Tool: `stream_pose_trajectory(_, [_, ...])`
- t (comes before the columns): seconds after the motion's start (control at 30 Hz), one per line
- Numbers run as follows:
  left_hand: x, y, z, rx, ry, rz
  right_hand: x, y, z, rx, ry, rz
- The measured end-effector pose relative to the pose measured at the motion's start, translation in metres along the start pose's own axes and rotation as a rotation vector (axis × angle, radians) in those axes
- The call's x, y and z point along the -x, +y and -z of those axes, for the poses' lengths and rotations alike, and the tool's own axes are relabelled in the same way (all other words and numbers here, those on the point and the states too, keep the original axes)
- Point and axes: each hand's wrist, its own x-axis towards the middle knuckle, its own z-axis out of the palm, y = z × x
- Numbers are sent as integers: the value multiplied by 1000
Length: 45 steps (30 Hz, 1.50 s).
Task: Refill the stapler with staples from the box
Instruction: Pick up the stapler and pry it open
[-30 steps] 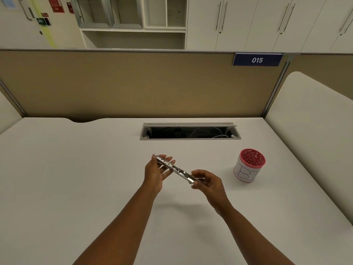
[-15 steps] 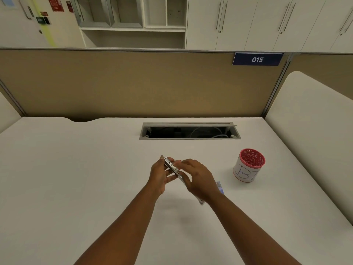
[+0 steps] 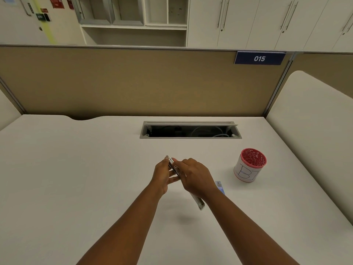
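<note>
Silver metal stapler (image 3: 174,167) held above white desk (image 3: 76,178), long and narrow, far end up between both hands, near end poking out below right wrist. Left hand (image 3: 162,175) fingers curled round far end, gripping it. Right hand (image 3: 194,176) arched over middle, fingertips pressed on top; grip closed on stapler. Small blue box (image 3: 220,187) flat on desk, just right of right wrist, partly hidden; contents not visible. White cylindrical cup with red rim (image 3: 249,165) stands well right, red inside, contents unclear.
</note>
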Motion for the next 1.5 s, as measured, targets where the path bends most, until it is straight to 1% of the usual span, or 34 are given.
stream_pose_trajectory(0.17, [1, -1, -2, 24, 20, 8, 0, -3, 1, -85, -12, -49])
stream_pose_trajectory(0.3, [1, -8, -3, 38, 20, 34, 5, -1, -3, -106, -26, -78])
stream_pose_trajectory(0.53, [1, -11, -7, 34, 23, 48, 9, 4, -8, -187, -27, -179])
stream_pose_trajectory(0.7, [0, -13, -4, 45, 22, 77, 12, 3, -9, -227, 59, -254])
stream_pose_trajectory(0.87, [1, -16, -3, 62, 17, 89, 14, 2, -11, -343, 124, -345])
stream_pose_trajectory(1.0, [1, -16, -3, 111, 36, 103, 17, 2, -11, -395, 149, -357])
stream_pose_trajectory(1.1, [1, -16, 0, 175, 36, 112, 19, 4, -11, -430, 141, -368])
stream_pose_trajectory(1.27, [1, -15, 5, 241, 54, 106, 24, 7, -7, -509, 128, -438])
stream_pose_trajectory(1.37, [0, -15, 7, 246, 54, 93, 28, 9, -5, -534, 104, -458])
stream_pose_trajectory(1.5, [2, -17, 6, 230, 14, 79, 32, 10, -5, -613, 96, -577])
